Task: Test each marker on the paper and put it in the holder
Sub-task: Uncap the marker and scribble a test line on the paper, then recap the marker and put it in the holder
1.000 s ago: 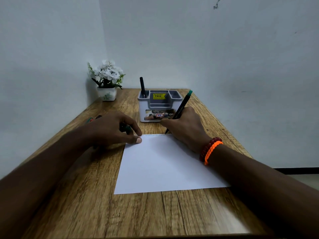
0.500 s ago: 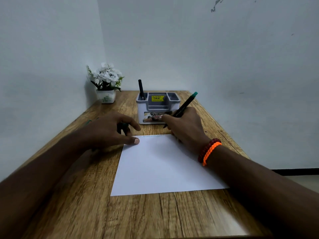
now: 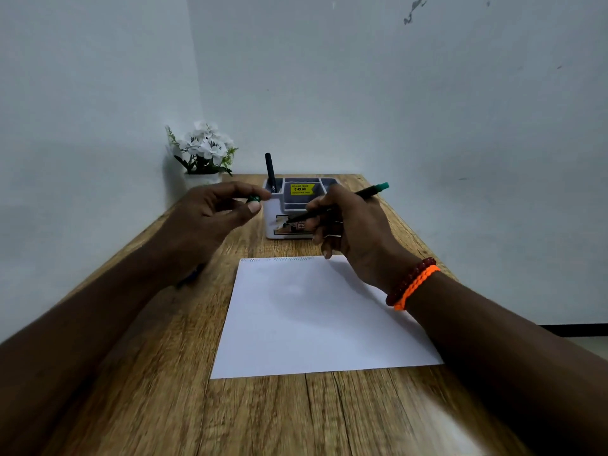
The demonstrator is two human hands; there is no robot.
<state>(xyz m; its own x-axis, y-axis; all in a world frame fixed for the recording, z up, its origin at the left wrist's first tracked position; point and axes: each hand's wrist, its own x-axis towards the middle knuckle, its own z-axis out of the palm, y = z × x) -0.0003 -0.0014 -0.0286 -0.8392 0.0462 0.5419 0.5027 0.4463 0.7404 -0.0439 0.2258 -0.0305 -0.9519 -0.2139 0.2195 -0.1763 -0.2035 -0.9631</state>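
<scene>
**Capping the green marker before it goes in the holder**

With faint test scribbles showing along the far edge of the paper (image 3: 316,317), the step in hand looks like recapping. The right hand (image 3: 352,225) grips the marker (image 3: 342,200) in curled fingers, raised off the sheet, its tip pointing left toward the other hand and its green end toward the counter's right edge. The left hand (image 3: 210,215) pinches the green cap (image 3: 254,199) between thumb and fingertip, just apart from the tip.

To do it well, line the cap's mouth up with the tip before pushing — a skewed approach could smear ink on the fingers. Press until it seats, then drop the marker upright into a free compartment of the holder (image 3: 273,225), which stands near the counter's far edge — a black marker (image 3: 269,171) already stands in its left compartment.
</scene>
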